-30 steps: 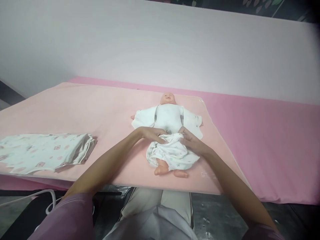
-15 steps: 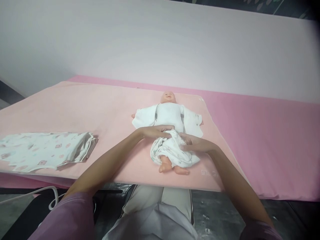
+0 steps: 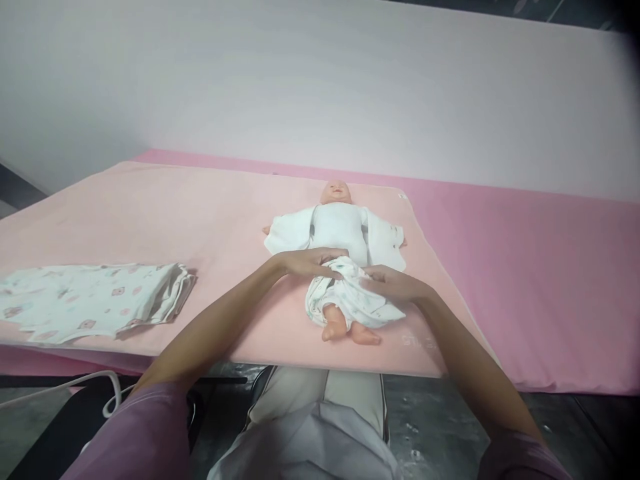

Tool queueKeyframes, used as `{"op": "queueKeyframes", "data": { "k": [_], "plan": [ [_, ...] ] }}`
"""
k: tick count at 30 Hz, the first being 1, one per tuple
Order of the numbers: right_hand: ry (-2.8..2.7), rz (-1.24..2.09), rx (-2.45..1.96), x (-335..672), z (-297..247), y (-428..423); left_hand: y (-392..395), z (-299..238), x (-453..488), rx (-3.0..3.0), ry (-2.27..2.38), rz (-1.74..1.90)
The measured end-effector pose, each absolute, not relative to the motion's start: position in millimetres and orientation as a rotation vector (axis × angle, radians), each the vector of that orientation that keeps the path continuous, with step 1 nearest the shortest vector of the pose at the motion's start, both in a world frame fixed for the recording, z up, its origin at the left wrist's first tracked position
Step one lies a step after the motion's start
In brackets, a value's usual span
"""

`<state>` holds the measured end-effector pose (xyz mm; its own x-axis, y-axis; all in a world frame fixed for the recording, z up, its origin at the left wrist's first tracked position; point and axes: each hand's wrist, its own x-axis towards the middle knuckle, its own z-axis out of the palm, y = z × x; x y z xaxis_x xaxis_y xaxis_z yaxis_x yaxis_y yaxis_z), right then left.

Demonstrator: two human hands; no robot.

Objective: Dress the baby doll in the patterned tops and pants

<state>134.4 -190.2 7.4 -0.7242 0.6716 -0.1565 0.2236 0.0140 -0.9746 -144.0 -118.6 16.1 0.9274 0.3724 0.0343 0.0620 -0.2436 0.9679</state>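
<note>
A baby doll (image 3: 337,192) lies on its back, head away from me, in a white long-sleeved top (image 3: 339,227) with the sleeves spread. Patterned white cloth (image 3: 353,303), probably baby trousers, is bunched around its hips and thighs, and both bare feet (image 3: 350,328) stick out below. My left hand (image 3: 315,262) grips the cloth's upper edge at the doll's waist, thumb and fingers closing on it. On the other side my right hand (image 3: 393,283) is closed on the same cloth. Its fingertips are partly hidden in the folds.
A folded stack of patterned baby clothes (image 3: 90,297) lies at the left on the peach mat (image 3: 220,220). The mat's right edge borders a pink surface (image 3: 540,287). A white wall (image 3: 320,87) stands behind, and a white cable (image 3: 110,383) hangs at lower left.
The bunched cloth has been drawn up slightly, showing more of the doll's lower legs. My right hand has shifted a little on the cloth; the left stays at the waist.
</note>
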Motion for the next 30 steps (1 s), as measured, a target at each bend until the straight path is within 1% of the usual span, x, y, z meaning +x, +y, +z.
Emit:
{"op": "queueKeyframes", "data": {
  "k": [3, 7, 9, 11, 14, 17, 19, 21, 23, 25, 28, 30],
  "plan": [
    [-2.032, 1.778, -0.804, 139.1, 9.6, -189.2, -121.8, 19.2, -141.8, 1.802, 0.316, 0.293],
    [-1.737, 1.576, -0.848, 131.4, 4.5, -191.6, -122.8, 20.3, -143.5, 1.79, 0.27, 0.083],
    [-1.668, 1.542, -0.911, 128.5, 2.1, -191.9, -121.7, 19.0, -144.9, 1.814, 0.284, 0.068],
    [-1.75, 1.605, -0.94, 130.1, 2.4, -191.1, -120.2, 16.7, -145.3, 1.837, 0.335, 0.181],
    [-1.97, 1.79, -0.847, 137.9, 6.7, -189.1, -119.1, 13.6, -143.6, 1.832, 0.403, 0.387],
    [-1.991, 1.886, -0.771, 142.6, 10.0, -188.3, -120.2, 13.1, -141.7, 1.8, 0.383, 0.41],
    [-1.9, 1.807, -0.766, 140.9, 9.5, -188.7, -120.9, 13.8, -142.2, 1.767, 0.317, 0.306],
    [-1.749, 1.654, -0.781, 136.8, 7.4, -189.3, -120.8, 13.9, -143.7, 1.736, 0.255, 0.177],
    [-1.625, 1.555, -0.809, 133.5, 5.0, -189.5, -119.9, 12.3, -145.2, 1.719, 0.242, 0.14],
    [-1.636, 1.616, -0.822, 133.6, 3.1, -188.9, -118.8, 9.3, -145.3, 1.702, 0.287, 0.22],
    [-1.834, 1.881, -0.743, 138.4, 0.4, -186.7, -119.0, 5.1, -142.3, 1.684, 0.372, 0.361],
    [-1.876, 1.92, -0.68, 140.6, -2.6, -185.1, -120.6, 5.0, -139.1, 1.728, 0.375, 0.369]
  ]
}}
